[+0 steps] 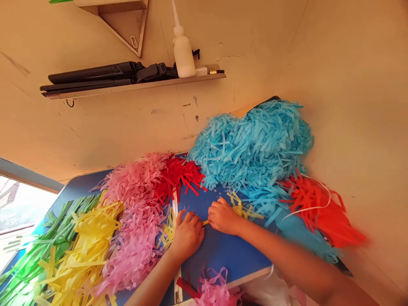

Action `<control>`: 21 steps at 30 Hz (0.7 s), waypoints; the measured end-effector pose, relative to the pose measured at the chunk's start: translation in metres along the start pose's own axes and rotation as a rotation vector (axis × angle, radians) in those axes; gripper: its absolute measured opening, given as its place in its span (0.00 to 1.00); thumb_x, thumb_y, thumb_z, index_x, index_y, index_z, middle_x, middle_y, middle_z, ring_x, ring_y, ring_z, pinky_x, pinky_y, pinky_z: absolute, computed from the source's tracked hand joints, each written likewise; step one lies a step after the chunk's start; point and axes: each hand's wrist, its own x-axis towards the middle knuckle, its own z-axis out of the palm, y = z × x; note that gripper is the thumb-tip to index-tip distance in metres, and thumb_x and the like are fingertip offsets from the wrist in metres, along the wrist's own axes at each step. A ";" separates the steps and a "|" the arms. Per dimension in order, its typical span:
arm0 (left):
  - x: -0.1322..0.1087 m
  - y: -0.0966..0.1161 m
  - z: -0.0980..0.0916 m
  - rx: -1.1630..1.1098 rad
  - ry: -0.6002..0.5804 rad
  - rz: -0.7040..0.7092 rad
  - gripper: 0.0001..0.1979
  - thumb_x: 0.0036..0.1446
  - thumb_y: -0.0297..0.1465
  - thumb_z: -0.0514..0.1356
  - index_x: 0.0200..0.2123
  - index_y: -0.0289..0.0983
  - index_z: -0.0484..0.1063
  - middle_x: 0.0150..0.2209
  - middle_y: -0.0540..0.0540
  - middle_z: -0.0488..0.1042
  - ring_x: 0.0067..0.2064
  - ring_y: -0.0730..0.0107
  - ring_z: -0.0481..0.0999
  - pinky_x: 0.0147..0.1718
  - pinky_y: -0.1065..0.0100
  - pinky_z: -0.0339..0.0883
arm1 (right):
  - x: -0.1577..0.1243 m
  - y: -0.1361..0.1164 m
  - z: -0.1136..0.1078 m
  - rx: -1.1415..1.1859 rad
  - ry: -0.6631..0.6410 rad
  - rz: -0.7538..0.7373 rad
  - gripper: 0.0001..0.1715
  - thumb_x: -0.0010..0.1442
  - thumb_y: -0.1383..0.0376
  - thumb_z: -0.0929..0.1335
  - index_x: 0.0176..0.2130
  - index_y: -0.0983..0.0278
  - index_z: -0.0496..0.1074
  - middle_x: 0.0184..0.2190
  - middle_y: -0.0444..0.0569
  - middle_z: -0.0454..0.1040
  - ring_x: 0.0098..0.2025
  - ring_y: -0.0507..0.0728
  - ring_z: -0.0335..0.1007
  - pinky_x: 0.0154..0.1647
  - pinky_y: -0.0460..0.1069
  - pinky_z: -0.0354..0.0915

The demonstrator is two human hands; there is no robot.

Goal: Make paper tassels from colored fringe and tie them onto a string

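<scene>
My left hand (188, 234) and my right hand (223, 216) are close together over the blue table (219, 250), fingers curled in. Between them runs a thin, twisted-looking stretch of yellow fringed tissue paper (205, 222). Each hand is closed on it. Its loose yellow fringe (242, 207) spreads past the right hand, and more yellow fringe (168, 229) shows beside the left wrist. The fingertips are partly hidden, so the exact grip does not show.
Blue tissue fringe (251, 144) heaps at the back right, with red fringe (321, 208) beside it. Pink (137, 238), yellow (92, 238) and green fringe (54, 242) lie leftward. A wall shelf (140, 87) carries a white squeeze bottle (184, 55) and a black folded tripod-like object (95, 74).
</scene>
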 end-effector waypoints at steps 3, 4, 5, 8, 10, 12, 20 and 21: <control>0.000 0.001 0.007 0.035 0.072 0.002 0.08 0.62 0.27 0.57 0.30 0.39 0.74 0.33 0.49 0.78 0.44 0.60 0.73 0.55 0.50 0.52 | 0.000 -0.003 -0.003 -0.004 0.032 0.034 0.08 0.64 0.65 0.67 0.33 0.64 0.74 0.35 0.48 0.75 0.39 0.57 0.62 0.43 0.55 0.51; -0.001 0.001 0.009 0.037 0.089 0.006 0.08 0.62 0.26 0.57 0.31 0.39 0.73 0.32 0.49 0.78 0.43 0.61 0.74 0.55 0.51 0.53 | 0.000 -0.006 -0.002 -0.011 0.049 0.033 0.08 0.64 0.64 0.67 0.35 0.64 0.74 0.36 0.48 0.75 0.41 0.58 0.63 0.44 0.55 0.51; -0.002 0.001 0.010 0.038 0.099 0.010 0.08 0.62 0.26 0.58 0.31 0.39 0.73 0.32 0.50 0.77 0.42 0.62 0.74 0.55 0.51 0.53 | 0.001 -0.010 -0.001 -0.019 0.067 0.026 0.07 0.65 0.64 0.67 0.36 0.64 0.74 0.37 0.49 0.75 0.42 0.58 0.63 0.45 0.55 0.52; -0.005 0.001 0.015 0.037 0.111 0.018 0.08 0.62 0.26 0.58 0.30 0.39 0.73 0.31 0.50 0.77 0.41 0.63 0.74 0.54 0.52 0.53 | -0.001 -0.019 0.008 -0.038 0.103 0.002 0.09 0.65 0.70 0.66 0.33 0.65 0.73 0.33 0.49 0.75 0.39 0.58 0.63 0.45 0.55 0.52; -0.008 0.000 0.016 0.034 0.116 0.017 0.08 0.63 0.26 0.57 0.31 0.39 0.74 0.32 0.50 0.78 0.41 0.63 0.74 0.53 0.52 0.53 | -0.006 -0.018 0.012 -0.027 0.105 0.011 0.13 0.66 0.73 0.64 0.30 0.65 0.73 0.30 0.49 0.74 0.37 0.57 0.62 0.43 0.54 0.53; -0.012 -0.002 0.016 0.026 0.116 0.015 0.08 0.64 0.27 0.57 0.33 0.39 0.75 0.32 0.50 0.78 0.42 0.63 0.74 0.53 0.53 0.53 | -0.015 -0.012 0.014 0.002 0.106 0.033 0.15 0.67 0.73 0.63 0.31 0.65 0.74 0.30 0.49 0.74 0.36 0.57 0.62 0.42 0.54 0.53; -0.026 -0.021 0.014 -0.178 -0.027 -0.122 0.11 0.66 0.34 0.55 0.36 0.42 0.78 0.36 0.48 0.80 0.43 0.62 0.74 0.49 0.54 0.58 | -0.046 0.022 0.006 0.249 0.083 0.271 0.05 0.62 0.64 0.72 0.33 0.58 0.80 0.35 0.44 0.77 0.41 0.55 0.66 0.47 0.52 0.55; -0.026 -0.024 0.014 -0.216 -0.051 -0.166 0.11 0.66 0.36 0.56 0.36 0.43 0.79 0.37 0.47 0.79 0.42 0.61 0.75 0.47 0.55 0.59 | -0.046 0.024 0.005 0.285 0.074 0.303 0.04 0.61 0.64 0.73 0.33 0.57 0.80 0.35 0.43 0.77 0.40 0.55 0.67 0.46 0.52 0.56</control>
